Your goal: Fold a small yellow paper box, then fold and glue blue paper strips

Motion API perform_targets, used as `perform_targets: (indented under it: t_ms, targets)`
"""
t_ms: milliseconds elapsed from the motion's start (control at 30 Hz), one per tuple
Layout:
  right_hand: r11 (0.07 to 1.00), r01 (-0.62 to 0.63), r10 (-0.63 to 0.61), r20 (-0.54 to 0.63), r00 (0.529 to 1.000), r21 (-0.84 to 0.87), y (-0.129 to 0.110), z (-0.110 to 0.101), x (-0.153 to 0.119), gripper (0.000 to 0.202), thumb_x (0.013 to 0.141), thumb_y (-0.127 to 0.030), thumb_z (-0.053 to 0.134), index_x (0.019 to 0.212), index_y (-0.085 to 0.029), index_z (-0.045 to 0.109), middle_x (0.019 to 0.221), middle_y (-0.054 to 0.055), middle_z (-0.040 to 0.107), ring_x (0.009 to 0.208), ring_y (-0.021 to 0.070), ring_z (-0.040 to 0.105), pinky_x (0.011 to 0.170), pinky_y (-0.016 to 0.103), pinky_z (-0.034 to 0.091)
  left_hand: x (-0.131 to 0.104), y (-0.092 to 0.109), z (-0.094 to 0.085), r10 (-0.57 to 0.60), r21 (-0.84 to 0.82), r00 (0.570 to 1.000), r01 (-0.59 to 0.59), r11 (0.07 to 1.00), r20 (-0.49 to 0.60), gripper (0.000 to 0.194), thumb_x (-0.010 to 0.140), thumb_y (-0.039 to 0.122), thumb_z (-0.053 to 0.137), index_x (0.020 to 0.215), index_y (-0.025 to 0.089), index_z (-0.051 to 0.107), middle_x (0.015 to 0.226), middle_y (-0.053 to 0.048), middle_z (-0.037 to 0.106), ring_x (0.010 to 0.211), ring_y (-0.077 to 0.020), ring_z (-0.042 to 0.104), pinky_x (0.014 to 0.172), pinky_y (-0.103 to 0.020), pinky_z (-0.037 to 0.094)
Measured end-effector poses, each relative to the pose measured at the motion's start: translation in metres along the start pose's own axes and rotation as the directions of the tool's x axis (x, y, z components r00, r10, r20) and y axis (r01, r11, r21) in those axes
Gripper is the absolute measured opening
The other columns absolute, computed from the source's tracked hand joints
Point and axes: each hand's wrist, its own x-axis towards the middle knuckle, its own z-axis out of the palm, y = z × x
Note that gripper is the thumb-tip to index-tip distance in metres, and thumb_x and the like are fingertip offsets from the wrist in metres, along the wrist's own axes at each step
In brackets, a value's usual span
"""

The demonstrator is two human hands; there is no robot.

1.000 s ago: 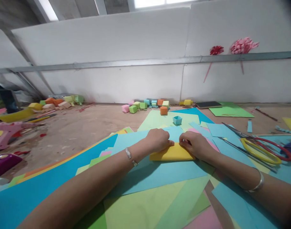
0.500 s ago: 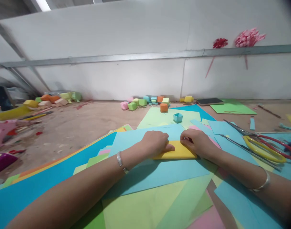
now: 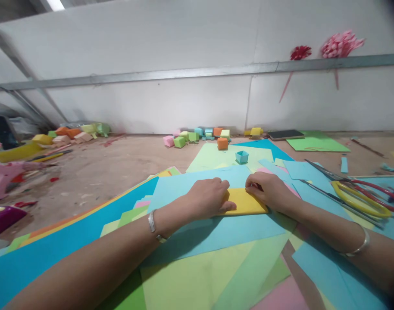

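A folded strip of yellow paper [image 3: 246, 202] lies on a light blue sheet [image 3: 197, 239] in front of me. My left hand [image 3: 210, 197] holds its left part, fingers curled and thumb lying along the top. At the strip's far right corner, my right hand [image 3: 266, 187] pinches the paper between thumb and curled fingers. Part of the yellow paper is hidden beneath both hands. Just beyond it stands a small open blue paper box [image 3: 242, 157].
Scissors [image 3: 361, 193] with red and yellow handles lie at the right. Several small paper cubes [image 3: 193, 137] line the wall, near a dark phone [image 3: 286, 134]. A pink glue gun [image 3: 9, 176] is at the far left. Layered coloured sheets [image 3: 87, 230] cover the near table.
My left hand and thumb have shifted slightly toward me on the yellow paper. The right hand keeps its pinch at the corner. The view has tilted a little.
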Motion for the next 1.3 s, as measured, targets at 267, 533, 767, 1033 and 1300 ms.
perform_targets:
  t_ms: [267,533,767,1033,1300]
  targets:
    - [0.989,0.008,-0.004,0.023,1.000,-0.150,-0.003,0.000,-0.002,0.015,0.085,-0.013,0.054,0.074,-0.019,0.062,0.077,0.002,0.062,0.073,0.0153,0.055,0.058,0.024,0.032,-0.003,-0.005,0.003,0.036,-0.029,0.999,-0.036,0.999,-0.011,0.020,0.092,0.037,0.051,0.099,0.019,0.053,0.096,-0.006,0.063,0.083,-0.0222,0.062,0.063,-0.030,0.044]
    - [0.911,0.108,-0.086,0.074,0.994,-0.398,-0.010,0.001,-0.002,0.016,0.085,-0.008,0.051,0.076,-0.015,0.063,0.075,0.006,0.057,0.069,0.0172,0.045,0.055,0.028,0.020,-0.016,-0.009,0.024,0.102,0.081,0.987,-0.092,0.992,-0.123,0.023,0.097,0.030,0.041,0.115,0.022,0.053,0.088,-0.005,0.054,0.071,-0.0199,0.053,0.057,-0.030,0.038]
    - [0.857,0.167,-0.142,0.088,0.986,-0.487,-0.010,-0.001,-0.002,0.020,0.083,-0.003,0.049,0.073,-0.014,0.062,0.076,0.008,0.056,0.069,0.0175,0.041,0.057,0.030,0.019,-0.018,-0.008,0.024,0.135,0.106,0.981,-0.121,0.987,-0.136,0.032,0.098,0.031,0.040,0.128,0.023,0.048,0.090,-0.006,0.053,0.073,-0.0206,0.050,0.059,-0.031,0.039]
    - [0.841,0.185,-0.170,0.077,0.982,-0.508,-0.009,0.000,-0.003,0.021,0.082,-0.002,0.047,0.073,-0.014,0.062,0.074,0.007,0.055,0.066,0.0174,0.039,0.055,0.030,0.017,-0.020,-0.014,0.031,0.202,0.151,0.960,-0.175,0.973,-0.192,0.034,0.099,0.035,0.037,0.126,0.016,0.048,0.094,-0.008,0.055,0.075,-0.0210,0.050,0.062,-0.032,0.041]
    - [0.835,0.189,-0.171,0.083,0.982,-0.517,-0.007,0.003,-0.004,0.022,0.082,0.000,0.047,0.075,-0.013,0.062,0.075,0.008,0.056,0.066,0.0175,0.038,0.055,0.031,0.016,-0.020,-0.022,0.029,0.511,0.064,0.827,-0.511,0.857,-0.236,0.028,0.098,0.016,0.037,0.108,0.024,0.062,0.089,-0.004,0.057,0.073,-0.0158,0.050,0.064,-0.026,0.041]
